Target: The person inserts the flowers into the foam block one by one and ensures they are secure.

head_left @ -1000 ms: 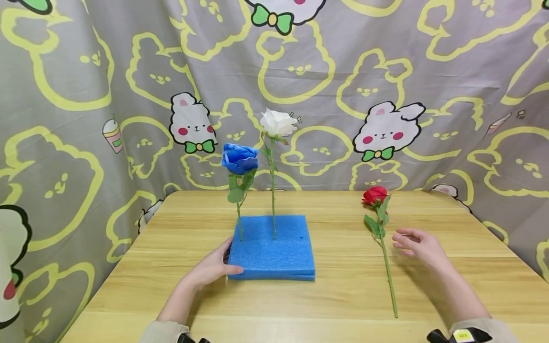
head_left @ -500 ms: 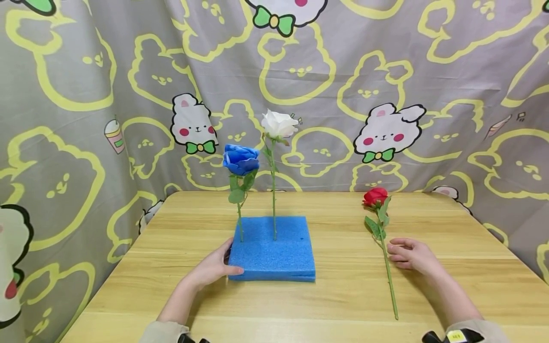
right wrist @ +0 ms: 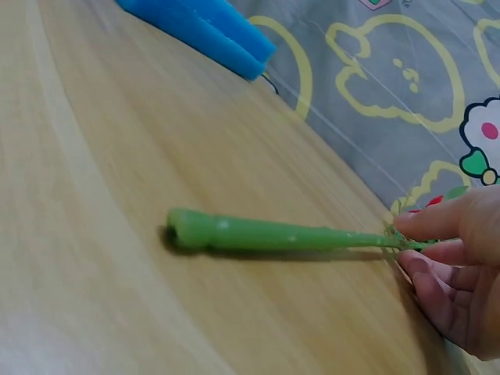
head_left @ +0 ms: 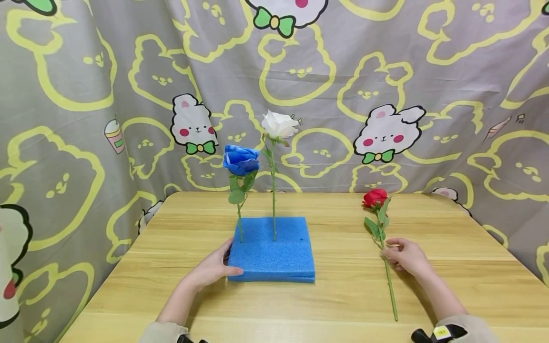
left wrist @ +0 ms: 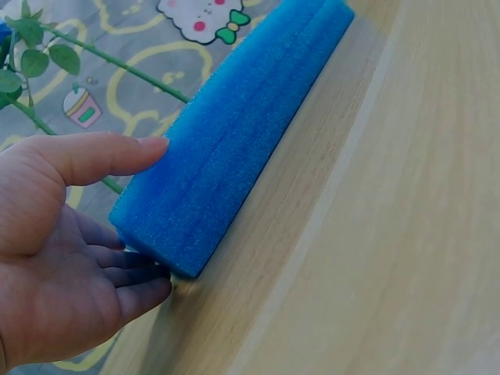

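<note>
A blue foam block (head_left: pixel 274 257) lies on the table with a blue rose (head_left: pixel 241 160) and a white rose (head_left: pixel 279 125) standing upright in it. My left hand (head_left: pixel 210 267) grips its near left corner, thumb (left wrist: pixel 117 155) on one face and fingers round the side. To the right, a red rose (head_left: pixel 375 198) lies with its bloom towards the back and its green stem (right wrist: pixel 273 236) pointing at me. Thumb and fingers of my right hand (head_left: pixel 407 257) pinch that stem just below the leaves (head_left: pixel 374 227).
The wooden table (head_left: pixel 339 305) reaches back to a grey patterned curtain (head_left: pixel 317 157), which also hangs along both sides. A small dark hole (head_left: pixel 301 239) shows in the foam's top, towards its right edge.
My right hand has moved left and slightly down from beside the red rose and now pinches its stem. The left hand and the foam block have stayed put.
</note>
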